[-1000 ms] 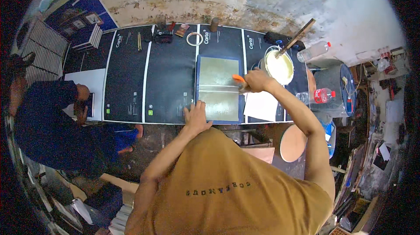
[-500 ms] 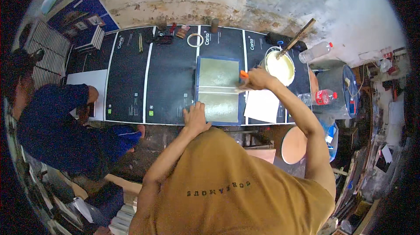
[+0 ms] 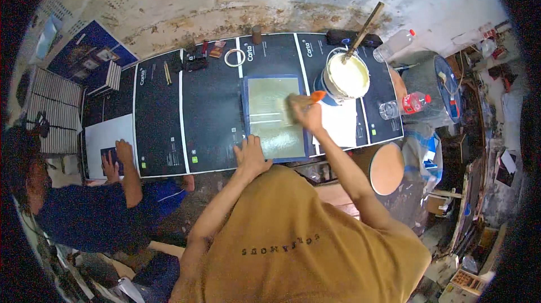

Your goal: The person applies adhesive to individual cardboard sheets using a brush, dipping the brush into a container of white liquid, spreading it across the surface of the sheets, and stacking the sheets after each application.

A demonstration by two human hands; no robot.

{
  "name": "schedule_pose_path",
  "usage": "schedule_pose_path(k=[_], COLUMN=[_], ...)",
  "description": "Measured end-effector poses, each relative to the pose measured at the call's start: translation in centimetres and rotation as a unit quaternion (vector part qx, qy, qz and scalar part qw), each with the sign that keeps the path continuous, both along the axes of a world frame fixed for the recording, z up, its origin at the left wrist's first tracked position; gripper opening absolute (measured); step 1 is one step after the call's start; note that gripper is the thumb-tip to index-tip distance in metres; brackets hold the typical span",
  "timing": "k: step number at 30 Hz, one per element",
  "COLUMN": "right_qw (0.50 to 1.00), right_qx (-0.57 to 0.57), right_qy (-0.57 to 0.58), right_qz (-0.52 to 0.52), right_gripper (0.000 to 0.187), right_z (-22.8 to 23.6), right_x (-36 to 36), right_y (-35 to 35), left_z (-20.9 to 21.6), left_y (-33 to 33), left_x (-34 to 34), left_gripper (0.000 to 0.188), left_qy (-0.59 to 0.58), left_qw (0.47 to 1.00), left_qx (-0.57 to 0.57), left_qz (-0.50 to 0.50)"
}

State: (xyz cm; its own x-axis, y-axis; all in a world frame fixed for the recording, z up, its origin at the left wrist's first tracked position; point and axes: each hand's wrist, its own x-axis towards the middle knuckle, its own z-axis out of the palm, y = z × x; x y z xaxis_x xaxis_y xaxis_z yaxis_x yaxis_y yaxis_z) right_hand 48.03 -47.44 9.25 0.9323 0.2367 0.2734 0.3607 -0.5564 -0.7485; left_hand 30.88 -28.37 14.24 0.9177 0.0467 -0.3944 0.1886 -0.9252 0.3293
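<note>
A flat blue book cover [image 3: 247, 97] lies on the black tabletop, with grey boards [image 3: 273, 86] on it and white lines across the middle. The boards have a wet sheen. My right hand [image 3: 307, 114] is closed round a brush with an orange handle [image 3: 318, 96]; its bristles, smeared by motion, are over the right part of the boards. My left hand [image 3: 252, 155] rests with fingers spread at the cover's lower left edge. To the right of the cover stands a bucket [image 3: 332, 93] of cream-coloured paste [image 3: 349, 76], a wooden stick [image 3: 365, 29] leaning in it.
White paper [image 3: 341, 122] lies under the bucket's near side. Plastic bottles [image 3: 416, 102] stand or lie at the right. A tape roll [image 3: 234, 58] sits toward the back. At the left, a co-worker's hands [image 3: 121, 159] touch a small dark blue piece on white paper.
My right hand has moved left with the brush, from the cover's right edge onto the boards. The co-worker's hands have come onto the dark blue piece. The whole view has shifted slightly.
</note>
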Motion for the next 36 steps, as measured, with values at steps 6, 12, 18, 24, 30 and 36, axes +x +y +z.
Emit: schedule_pose_path(k=[6,12,18,24,30,36], right_qw=[0.981,0.993,0.981,0.970,0.945,0.819], right_qx=[0.088,0.070,0.001,0.123,0.053,0.251], right_qy=[-0.075,0.065,0.032,0.014,0.130,0.003], right_qz=[-0.159,-0.074,-0.190,-0.211,-0.294,-0.517], right_gripper=[0.024,0.029,0.032,0.033,0.037,0.031], right_z=[7.1,3.5,4.7,2.7,2.8,3.0], right_x=[-1.5,-6.5,-6.7,-9.5,-17.3,-23.8], right_y=[-2.4,5.7,-5.8,-0.2,-6.4,-18.6], left_z=[-0.7,-0.7,-0.4,-0.2,0.0,-1.4], left_y=[0.0,0.4,0.6,0.4,0.5,2.7], left_x=[0.0,0.2,0.2,0.8,0.4,2.9], left_gripper=[0.077,0.078,0.078,0.077,0.072,0.076], left_qy=[-0.004,0.004,-0.003,-0.009,-0.035,-0.064], left_qw=[1.000,0.999,0.999,0.996,0.996,0.996], left_qx=[-0.001,0.018,0.011,0.010,0.021,-0.066], left_qz=[-0.008,-0.042,-0.052,-0.084,-0.083,-0.001])
